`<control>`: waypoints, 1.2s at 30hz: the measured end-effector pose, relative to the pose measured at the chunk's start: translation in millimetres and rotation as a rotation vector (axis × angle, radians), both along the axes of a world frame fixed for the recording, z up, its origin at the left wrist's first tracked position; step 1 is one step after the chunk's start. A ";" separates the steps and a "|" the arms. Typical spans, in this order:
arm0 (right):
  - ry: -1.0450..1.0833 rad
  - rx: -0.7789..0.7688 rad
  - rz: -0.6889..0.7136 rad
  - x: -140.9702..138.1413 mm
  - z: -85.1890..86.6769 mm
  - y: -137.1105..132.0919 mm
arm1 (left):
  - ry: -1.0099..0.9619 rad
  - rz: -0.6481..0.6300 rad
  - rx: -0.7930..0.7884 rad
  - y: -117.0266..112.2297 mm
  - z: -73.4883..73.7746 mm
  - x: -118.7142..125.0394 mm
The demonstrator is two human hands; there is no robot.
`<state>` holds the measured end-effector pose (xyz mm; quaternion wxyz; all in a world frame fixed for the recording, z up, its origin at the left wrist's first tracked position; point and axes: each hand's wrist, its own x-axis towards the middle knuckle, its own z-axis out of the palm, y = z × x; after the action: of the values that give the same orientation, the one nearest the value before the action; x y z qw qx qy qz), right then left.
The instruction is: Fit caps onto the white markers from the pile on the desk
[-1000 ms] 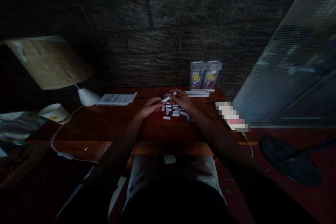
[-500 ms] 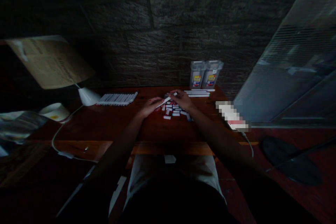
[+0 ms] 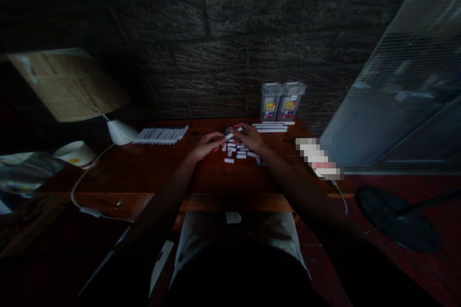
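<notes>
Gripping a white marker (image 3: 229, 136) between both hands, the person works just above the middle of the table (image 3: 216, 180). The left hand (image 3: 209, 144) has its fingers pinched around the lower, left end, and the right hand (image 3: 250, 135) clasps the other end between thumb and fingers, with a bit of white showing beyond the thumb. The marker slants up toward the right, over a loose heap of short white caps (image 3: 241, 156) with coloured ends, lying partly beneath the hands. As far as can be judged, the step in hand is two-handed work on this one marker; whether a cap is on it is too dark and small to tell. The next move seems to call for a firm hold on one end and careful lining-up at the other, without knocking the heap. A neat row of markers (image 3: 160, 135) lies well apart on the left; a few long pens (image 3: 272, 127) lie near the right hand, in front of two clear boxes (image 3: 269, 100) standing upright against the brick wall (image 3: 223, 57).
</notes>
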<state>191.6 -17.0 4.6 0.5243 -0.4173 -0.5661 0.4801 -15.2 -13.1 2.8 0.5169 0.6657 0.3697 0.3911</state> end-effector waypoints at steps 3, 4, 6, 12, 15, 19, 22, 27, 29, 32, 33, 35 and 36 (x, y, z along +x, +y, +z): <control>-0.012 0.003 0.009 0.4 -1.7 1.4 | 0.008 -0.003 0.000 -1.7 2.0 0.0; -0.013 0.005 0.015 0.5 -2.1 1.6 | 0.011 0.001 -0.001 -2.1 2.4 0.2; -0.010 0.013 0.022 0.6 -2.7 1.7 | 0.016 0.009 -0.003 -2.2 2.5 1.0; 0.062 0.010 0.012 -0.8 -5.1 2.8 | 0.014 0.047 -0.034 0.9 -1.0 2.4; 0.130 0.025 -0.076 -1.0 -6.7 6.7 | 0.004 0.038 -0.044 1.0 -0.6 2.1; 0.189 0.044 -0.233 1.5 -7.8 12.5 | 0.029 0.021 -0.039 -1.1 2.5 2.7; 0.177 0.057 -0.257 2.9 -8.0 13.6 | 0.041 0.010 -0.029 -1.9 3.6 3.7; 0.149 0.053 -0.211 1.9 -6.6 9.3 | 0.031 0.009 -0.026 -0.4 1.1 3.4; 0.120 0.044 -0.168 1.6 -6.3 7.5 | 0.031 0.013 -0.017 0.3 0.2 2.7; 0.073 0.045 -0.119 1.9 -7.0 6.1 | 0.041 0.007 -0.008 0.2 0.6 1.6; 0.066 0.044 -0.109 2.1 -7.5 5.9 | 0.047 0.002 -0.008 0.0 1.1 1.3; 0.062 0.046 -0.091 2.6 -8.7 5.7 | 0.054 -0.009 -0.006 -0.4 2.0 1.1; 0.063 0.049 -0.083 2.7 -9.2 5.6 | 0.055 -0.012 -0.004 -0.4 2.2 1.0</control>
<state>194.3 -11.4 -4.6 0.5715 -0.4122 -0.5429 0.4569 -14.2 -13.5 5.0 0.5100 0.6775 0.3805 0.3688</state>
